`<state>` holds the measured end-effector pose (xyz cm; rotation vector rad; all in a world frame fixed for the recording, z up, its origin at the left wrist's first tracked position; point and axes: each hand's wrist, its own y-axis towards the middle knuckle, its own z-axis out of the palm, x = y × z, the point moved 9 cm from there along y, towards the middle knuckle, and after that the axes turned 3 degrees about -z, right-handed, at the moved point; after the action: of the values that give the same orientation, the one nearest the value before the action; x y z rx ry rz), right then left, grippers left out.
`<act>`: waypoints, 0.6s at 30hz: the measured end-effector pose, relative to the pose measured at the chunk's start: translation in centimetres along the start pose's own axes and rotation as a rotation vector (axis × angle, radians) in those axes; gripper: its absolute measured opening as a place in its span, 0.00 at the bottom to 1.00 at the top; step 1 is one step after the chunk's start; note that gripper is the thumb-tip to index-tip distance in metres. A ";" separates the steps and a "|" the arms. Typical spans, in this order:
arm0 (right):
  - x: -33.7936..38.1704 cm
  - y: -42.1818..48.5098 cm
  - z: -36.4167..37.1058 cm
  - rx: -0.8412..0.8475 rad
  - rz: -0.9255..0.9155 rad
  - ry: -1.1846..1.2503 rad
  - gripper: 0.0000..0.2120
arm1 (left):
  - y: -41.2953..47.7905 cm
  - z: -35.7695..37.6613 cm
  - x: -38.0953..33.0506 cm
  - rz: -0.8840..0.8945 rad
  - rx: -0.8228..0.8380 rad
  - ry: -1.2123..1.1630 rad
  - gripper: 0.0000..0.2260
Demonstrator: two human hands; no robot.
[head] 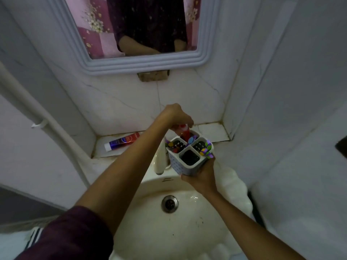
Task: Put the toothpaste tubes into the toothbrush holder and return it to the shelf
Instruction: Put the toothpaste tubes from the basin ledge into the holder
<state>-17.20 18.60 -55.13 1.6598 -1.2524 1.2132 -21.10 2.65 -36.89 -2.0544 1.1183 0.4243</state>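
Observation:
My right hand grips the base of a white perforated toothbrush holder with several compartments, held above the sink. My left hand is over the holder's far compartment, its fingers closed on a red toothpaste tube that stands upright with its lower end inside that compartment. A second toothpaste tube, red and purple with a white cap, lies flat on the tiled shelf to the left of the holder.
A cream sink with a metal drain lies below the hands. Its tap stands just left of the holder. A framed mirror hangs above the shelf. Tiled walls close in on both sides.

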 end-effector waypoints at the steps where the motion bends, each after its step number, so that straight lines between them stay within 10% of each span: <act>1: 0.2 0.1 -0.1 -0.006 -0.013 0.010 0.50 | 0.3 -0.2 0.2 0.016 -0.016 -0.035 0.13; 9: -0.4 0.5 -1.7 -0.026 -0.057 -0.020 0.46 | 0.4 -8.7 10.9 0.012 -0.391 -0.067 0.10; 18: -0.9 0.6 -0.2 -0.035 -0.100 0.007 0.43 | 2.9 -8.9 27.5 -0.260 -0.297 0.170 0.25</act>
<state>-17.90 18.92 -55.92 1.6708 -1.1662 1.1294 -8.47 -20.79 -48.57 -2.4991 0.9082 0.3038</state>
